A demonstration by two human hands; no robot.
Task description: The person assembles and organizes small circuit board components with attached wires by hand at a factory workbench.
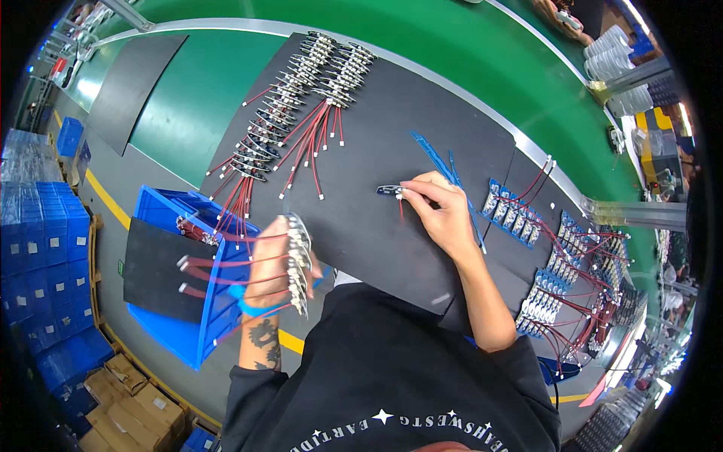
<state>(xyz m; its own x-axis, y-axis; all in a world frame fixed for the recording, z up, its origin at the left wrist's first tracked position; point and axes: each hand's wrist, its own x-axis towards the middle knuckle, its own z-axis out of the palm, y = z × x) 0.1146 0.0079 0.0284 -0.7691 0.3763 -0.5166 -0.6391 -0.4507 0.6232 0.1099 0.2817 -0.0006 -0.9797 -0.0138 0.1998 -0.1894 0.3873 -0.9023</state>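
Observation:
My left hand (269, 264), with a blue band at its wrist, is closed around a stack of small circuit boards (298, 264). Dark red wires with white plugs trail from that stack to the left, a little blurred. Over the black mat (354, 218), my right hand (439, 202) pinches one small dark circuit board (389, 190) between thumb and fingers; a short red wire hangs below it. Two long rows of wired boards (301, 83) stand on the mat at the far left. Beside my right hand lie thin blue strips (437, 158).
Blue-edged panels of joined boards (512, 213) with red wires lie along the right side, more piled nearer me (544, 301). A blue bin (207, 331) with a black sheet (162, 260) stands left of the mat. Stacked blue crates (45, 248) and cardboard boxes (135, 399) stand farther left.

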